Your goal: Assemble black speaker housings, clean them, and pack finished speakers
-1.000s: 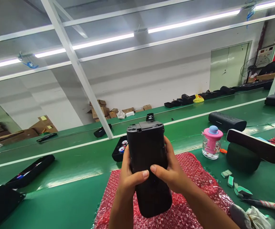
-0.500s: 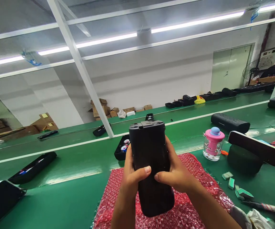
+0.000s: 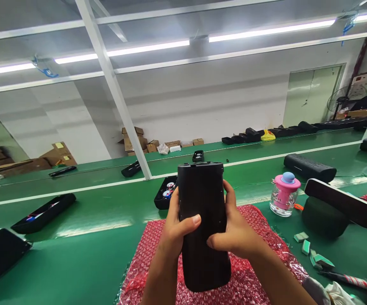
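Casing (image 3: 206, 223) is black and oblong, with rounded lower corners.

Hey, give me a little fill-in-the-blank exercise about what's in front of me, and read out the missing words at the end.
1. The left hand and right hand grip a case coloured ____.
2. The bubble wrap on the bench is coloured ____.
3. In the picture, the bottle stands to the ____ of the case.
4. On top of its pink lid is a ____ coloured ball.

Missing words: black; red; right; blue.
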The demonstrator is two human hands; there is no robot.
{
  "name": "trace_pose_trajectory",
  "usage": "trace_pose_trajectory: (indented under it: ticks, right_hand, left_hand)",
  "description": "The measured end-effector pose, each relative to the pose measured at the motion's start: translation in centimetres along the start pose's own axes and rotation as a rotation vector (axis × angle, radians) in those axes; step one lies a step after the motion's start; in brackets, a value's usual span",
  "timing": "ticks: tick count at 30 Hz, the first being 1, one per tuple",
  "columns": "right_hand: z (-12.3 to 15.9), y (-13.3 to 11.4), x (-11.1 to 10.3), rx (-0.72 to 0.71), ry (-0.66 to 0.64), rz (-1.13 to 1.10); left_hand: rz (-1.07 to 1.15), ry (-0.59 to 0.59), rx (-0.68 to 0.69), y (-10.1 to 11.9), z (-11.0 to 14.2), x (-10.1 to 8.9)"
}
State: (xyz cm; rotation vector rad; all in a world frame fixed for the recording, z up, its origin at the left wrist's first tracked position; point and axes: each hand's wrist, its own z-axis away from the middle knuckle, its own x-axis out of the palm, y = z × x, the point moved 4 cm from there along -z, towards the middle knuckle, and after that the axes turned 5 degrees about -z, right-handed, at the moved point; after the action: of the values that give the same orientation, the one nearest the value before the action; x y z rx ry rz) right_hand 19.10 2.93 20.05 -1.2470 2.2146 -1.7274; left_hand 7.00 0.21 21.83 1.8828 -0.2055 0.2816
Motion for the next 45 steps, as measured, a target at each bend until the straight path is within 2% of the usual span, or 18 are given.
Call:
trace_pose_trajectory:
  ticks: [7, 19, 45]
  right_hand:
    - [-0.5, 0.1, -0.1, 0.062, 0.119, 0.003]
    - [-0.5, 0.0, -0.3, 0.095, 0.127, 0.019]
    - [-0.6, 0.2, -0.6, 0.092, 0.111, 0.026]
  left_hand:
    - [-0.036, 0.069, -0.048, -0.7, -0.4, -0.7]
    - [-0.041, 0.067, -0.062, -1.2, -0.8, -1.0]
    - [-0.065, 0.092, -0.061, -0.8, -0.4, -0.5]
